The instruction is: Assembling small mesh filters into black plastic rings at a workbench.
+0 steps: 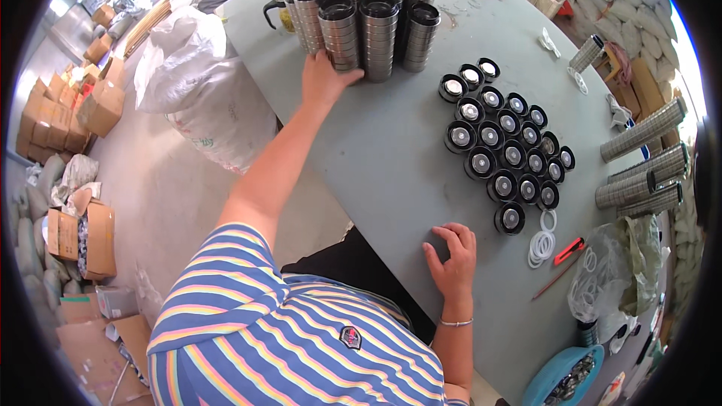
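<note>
**At the far stacks: steady the column before you move it**

Across the grey table (391, 143), at its far edge, your left hand (322, 79) is stretched out to the cluster of tall metal ring stacks (372, 15). It rests against the base of the nearest stack (338, 34), fingers spread only a little and curled toward that column, touching it low down; whether they wrap all the way round is hidden by the hand itself. A stack this tall will likely topple if pushed from the bottom alone, so take hold low and firm, keep the column upright, and draw it toward you slowly without knocking the neighbouring stacks, which stand touching one another.

Your right hand (451, 252) lies near you on the table's near edge, palm down, fingers loosely bent and a little apart, holding nothing; it only presses the bare surface. Keeping it planted there looks like a sound way to brace your long reach.

To the right, between the two hands, black round caps (502, 146) sit in close rows, well apart from the stacks. Near them lie white rings (543, 240) and a red cutter (569, 250); keep the column's path clear of these.
</note>
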Motion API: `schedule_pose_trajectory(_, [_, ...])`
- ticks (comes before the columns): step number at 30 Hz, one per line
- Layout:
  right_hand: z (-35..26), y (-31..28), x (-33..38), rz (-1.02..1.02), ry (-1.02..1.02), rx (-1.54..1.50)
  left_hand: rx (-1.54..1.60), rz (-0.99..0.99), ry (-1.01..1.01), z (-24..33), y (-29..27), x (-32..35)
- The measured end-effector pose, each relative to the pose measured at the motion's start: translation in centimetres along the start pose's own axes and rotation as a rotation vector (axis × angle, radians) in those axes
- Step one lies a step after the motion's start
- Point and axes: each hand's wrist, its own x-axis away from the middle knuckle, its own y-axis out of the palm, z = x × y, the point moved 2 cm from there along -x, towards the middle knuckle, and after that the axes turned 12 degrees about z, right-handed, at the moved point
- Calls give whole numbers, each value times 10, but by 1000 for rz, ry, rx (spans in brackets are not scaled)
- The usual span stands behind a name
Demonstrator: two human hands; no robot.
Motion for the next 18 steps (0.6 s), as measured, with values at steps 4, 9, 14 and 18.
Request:
schedule_pose_trajectory(4, [-1, 0, 0, 21, -1, -12, -61, -27, -27, -19, 13, 30])
schedule_pose_trajectory(9, [2, -11, 4, 13, 18, 13, -131, -155, -116, -12, 35, 15])
schedule_pose_trajectory(14, [16, -42, -16, 69, 66, -142, -5, -71, 148, -66, 7, 15])
schedule_pose_trajectory(18, [97, -134, -53, 465, 337, -208, 294, -172, -55, -27, -14, 103])
